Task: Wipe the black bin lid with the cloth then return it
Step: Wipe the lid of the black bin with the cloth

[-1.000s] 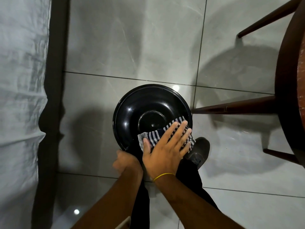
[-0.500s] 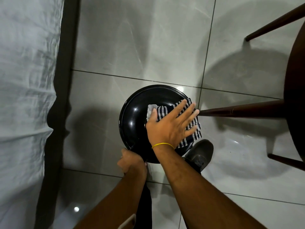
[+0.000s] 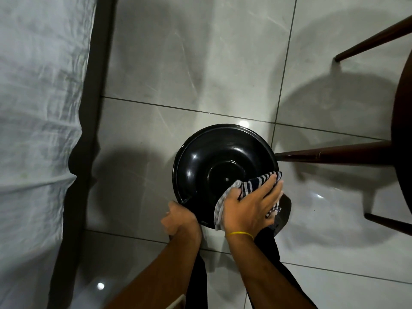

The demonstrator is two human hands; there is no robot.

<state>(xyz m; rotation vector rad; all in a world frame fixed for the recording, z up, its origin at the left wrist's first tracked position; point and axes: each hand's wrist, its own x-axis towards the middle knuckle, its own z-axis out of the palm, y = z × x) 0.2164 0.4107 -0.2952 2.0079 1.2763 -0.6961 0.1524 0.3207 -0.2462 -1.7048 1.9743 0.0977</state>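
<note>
Position: the black bin lid (image 3: pixel 200 157) is held over the tiled floor (image 3: pixel 178 63), just beside a dark wooden leg (image 3: pixel 334 155). The left hand (image 3: pixel 180 217) grips its near-left rim, fingers curled under the edge. The right hand (image 3: pixel 252 208) lies on the near-right part, fingers spread over the striped cloth (image 3: pixel 256 181), thumb pinching a bunched fold. A yellow band (image 3: pixel 239 233) circles that wrist. A dark shoe (image 3: pixel 286 208) shows below the lid's near edge.
</note>
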